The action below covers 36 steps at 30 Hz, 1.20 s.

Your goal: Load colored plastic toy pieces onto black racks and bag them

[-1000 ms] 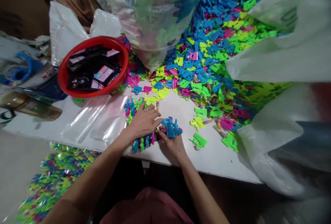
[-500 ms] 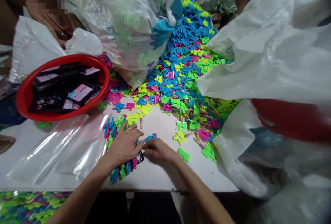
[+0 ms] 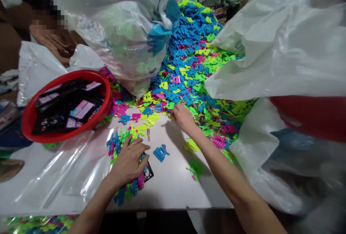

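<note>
My left hand (image 3: 130, 158) lies flat, fingers spread, on a block of small plastic pieces (image 3: 115, 144) packed in blue, green, pink and yellow rows. A black patterned card (image 3: 148, 172) shows beside that block, partly under my hand. My right hand (image 3: 182, 117) is at the near edge of a large heap of comb-shaped plastic pieces (image 3: 186, 71), its fingers curled; what they hold, if anything, is hidden. Between my hands a blue comb-shaped piece (image 3: 161, 153) lies on the white table (image 3: 173, 187). A blurred green piece (image 3: 196, 169) is below my right forearm.
A red basin (image 3: 25, 118) with black printed packs stands at the left. Clear plastic bags (image 3: 67, 169) lie in front of it. A large filled plastic bag (image 3: 127, 46) bulges over the heap, and white plastic sheeting (image 3: 270, 64) hangs at the right. Someone's arm (image 3: 51, 41) is at upper left.
My right hand has moved from beside my left hand up and right to the heap. The blue piece by its fingers now lies alone on the table. My left hand stays on the block.
</note>
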Each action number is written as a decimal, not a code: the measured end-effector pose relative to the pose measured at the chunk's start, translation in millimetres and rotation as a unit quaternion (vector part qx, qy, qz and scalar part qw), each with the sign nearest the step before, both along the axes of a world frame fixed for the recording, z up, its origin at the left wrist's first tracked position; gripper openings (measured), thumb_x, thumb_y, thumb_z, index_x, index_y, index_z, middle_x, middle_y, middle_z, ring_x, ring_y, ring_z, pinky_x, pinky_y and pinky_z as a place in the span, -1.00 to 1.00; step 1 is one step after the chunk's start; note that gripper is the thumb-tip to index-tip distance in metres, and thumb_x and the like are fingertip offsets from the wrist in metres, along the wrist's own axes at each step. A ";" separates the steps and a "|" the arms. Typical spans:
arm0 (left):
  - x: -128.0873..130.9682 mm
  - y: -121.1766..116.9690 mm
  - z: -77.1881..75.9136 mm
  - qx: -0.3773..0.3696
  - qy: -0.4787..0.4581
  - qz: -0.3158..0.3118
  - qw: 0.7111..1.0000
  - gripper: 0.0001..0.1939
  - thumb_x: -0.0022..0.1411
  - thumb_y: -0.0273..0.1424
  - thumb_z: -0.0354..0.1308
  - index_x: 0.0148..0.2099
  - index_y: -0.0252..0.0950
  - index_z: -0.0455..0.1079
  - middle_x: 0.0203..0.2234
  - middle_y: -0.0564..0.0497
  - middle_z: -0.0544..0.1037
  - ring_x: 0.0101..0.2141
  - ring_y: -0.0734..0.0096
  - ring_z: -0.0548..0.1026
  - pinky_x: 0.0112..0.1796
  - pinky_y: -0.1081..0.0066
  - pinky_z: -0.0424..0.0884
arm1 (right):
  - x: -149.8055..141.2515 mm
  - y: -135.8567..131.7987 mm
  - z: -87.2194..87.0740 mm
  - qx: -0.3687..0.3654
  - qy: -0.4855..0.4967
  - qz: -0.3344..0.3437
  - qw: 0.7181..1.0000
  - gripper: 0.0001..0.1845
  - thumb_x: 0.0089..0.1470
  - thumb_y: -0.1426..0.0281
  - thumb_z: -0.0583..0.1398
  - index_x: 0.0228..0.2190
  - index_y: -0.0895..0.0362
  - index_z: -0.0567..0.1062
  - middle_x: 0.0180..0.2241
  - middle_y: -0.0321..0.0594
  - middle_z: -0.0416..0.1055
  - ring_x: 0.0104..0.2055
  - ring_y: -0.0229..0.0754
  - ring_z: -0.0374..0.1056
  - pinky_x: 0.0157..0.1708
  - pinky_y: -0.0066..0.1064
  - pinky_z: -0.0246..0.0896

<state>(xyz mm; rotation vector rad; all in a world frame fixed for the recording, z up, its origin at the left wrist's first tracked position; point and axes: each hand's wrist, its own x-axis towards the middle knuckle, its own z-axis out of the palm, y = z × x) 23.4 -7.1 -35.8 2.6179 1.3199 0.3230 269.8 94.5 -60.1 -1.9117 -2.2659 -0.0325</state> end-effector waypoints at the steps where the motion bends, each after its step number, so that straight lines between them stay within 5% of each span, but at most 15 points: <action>1: 0.0 0.0 0.2 0.000 0.003 0.001 1.000 -0.69 0.25 -0.34 -0.06 -0.10 -0.28 0.45 -0.19 -0.08 0.59 0.05 0.07 0.40 0.20 -0.15 -0.08 | -1.5 -23.0 -9.4 0.000 -0.010 0.068 0.998 -0.74 0.21 0.51 0.01 -0.24 0.22 0.49 -0.18 0.00 0.39 -0.13 -0.07 0.27 -0.17 -0.33 0.14; 4: -0.6 0.0 0.1 0.000 0.010 0.002 1.000 -0.69 0.25 -0.32 -0.04 -0.10 -0.31 0.46 -0.20 -0.11 0.59 0.04 0.07 0.41 0.20 -0.14 -0.09 | 4.6 -87.3 -34.1 -0.042 -0.003 0.161 0.986 -0.77 0.19 0.53 0.03 -0.32 0.17 0.49 -0.28 -0.10 0.41 -0.21 -0.14 0.30 -0.22 -0.38 0.14; 7: -0.8 0.0 -1.1 0.006 0.006 0.003 1.000 -0.68 0.24 -0.30 -0.03 -0.10 -0.31 0.46 -0.19 -0.12 0.59 0.04 0.08 0.41 0.21 -0.12 -0.09 | 10.8 -121.7 -43.3 -0.061 0.038 0.085 0.994 -0.77 0.18 0.56 0.03 -0.27 0.13 0.47 -0.24 -0.14 0.42 -0.20 -0.19 0.34 -0.26 -0.44 0.15; 11: 1.1 0.0 -1.2 0.005 0.009 0.007 1.000 -0.69 0.24 -0.29 -0.02 -0.10 -0.29 0.46 -0.17 -0.11 0.59 0.05 0.09 0.40 0.21 -0.12 -0.08 | -4.2 -117.0 -35.3 -0.108 0.023 -0.070 0.991 -0.82 0.17 0.46 0.07 -0.19 0.19 0.41 -0.22 -0.07 0.45 -0.19 -0.12 0.40 -0.31 -0.42 0.17; 15: 3.1 -7.5 4.9 -0.006 0.029 0.001 1.000 -0.71 0.23 -0.31 -0.01 -0.11 -0.27 0.46 -0.19 -0.10 0.59 0.03 0.13 0.42 0.20 -0.11 -0.06 | -21.5 -101.8 -23.9 -0.160 0.045 -0.156 0.974 -0.79 0.12 0.50 0.07 -0.18 0.27 0.39 -0.29 0.03 0.49 -0.24 -0.05 0.44 -0.34 -0.37 0.18; 19: 5.6 -20.6 9.7 0.017 0.042 -0.013 0.999 -0.70 0.26 -0.28 -0.01 -0.09 -0.28 0.44 -0.02 -0.15 0.50 0.10 0.09 0.34 0.20 -0.15 -0.14 | -22.5 -115.8 -22.9 -0.147 0.276 -0.119 0.942 -0.77 0.04 0.44 0.12 -0.21 0.21 0.40 -0.39 -0.13 0.49 -0.36 -0.15 0.41 -0.37 -0.40 0.19; 23: 9.4 -27.3 9.9 -0.002 0.058 -0.048 0.997 -0.71 0.30 -0.36 -0.09 -0.13 -0.30 0.44 -0.14 -0.11 0.54 -0.01 0.16 0.41 0.19 -0.14 -0.14 | -45.6 -161.7 -37.0 -0.097 0.526 -0.024 0.844 -0.65 -0.02 0.37 0.11 -0.14 0.17 0.39 -0.41 -0.26 0.44 -0.46 -0.26 0.34 -0.42 -0.46 0.22; 26: 9.7 -27.3 8.1 -0.027 0.061 -0.055 0.996 -0.71 0.31 -0.43 -0.13 -0.19 -0.30 0.44 -0.34 -0.04 0.57 -0.15 0.26 0.48 0.21 -0.08 -0.14 | -74.9 -190.8 -57.8 -0.139 0.557 -0.017 0.819 -0.75 -0.05 0.34 0.12 -0.30 0.17 0.44 -0.54 -0.33 0.36 -0.54 -0.30 0.23 -0.52 -0.49 0.14; 29: 8.0 -26.3 6.1 -0.026 0.041 -0.050 0.998 -0.71 0.30 -0.43 -0.13 -0.14 -0.30 0.43 -0.29 -0.04 0.57 -0.11 0.27 0.47 0.22 -0.06 -0.16 | -90.8 -196.5 -69.8 -0.137 0.552 -0.049 0.821 -0.79 -0.05 0.29 0.14 -0.37 0.15 0.44 -0.56 -0.35 0.34 -0.55 -0.30 0.19 -0.54 -0.49 0.10; 32: 7.1 -26.4 5.3 -0.027 0.024 -0.039 0.999 -0.71 0.30 -0.43 -0.12 -0.13 -0.29 0.43 -0.25 -0.04 0.58 -0.09 0.28 0.47 0.23 -0.05 -0.16 | -88.3 -187.0 -63.9 -0.125 0.546 -0.059 0.827 -0.82 -0.07 0.27 0.16 -0.44 0.13 0.42 -0.60 -0.36 0.31 -0.56 -0.28 0.18 -0.57 -0.48 0.06; 36: 8.3 -26.9 6.9 -0.039 0.020 -0.030 0.999 -0.71 0.29 -0.41 -0.11 -0.11 -0.30 0.43 -0.24 -0.05 0.58 -0.09 0.27 0.48 0.23 -0.04 -0.15 | -70.1 -177.3 -45.1 -0.178 0.585 -0.059 0.789 -0.77 -0.05 0.23 0.14 -0.58 0.12 0.39 -0.67 -0.31 0.33 -0.60 -0.26 0.22 -0.59 -0.46 0.10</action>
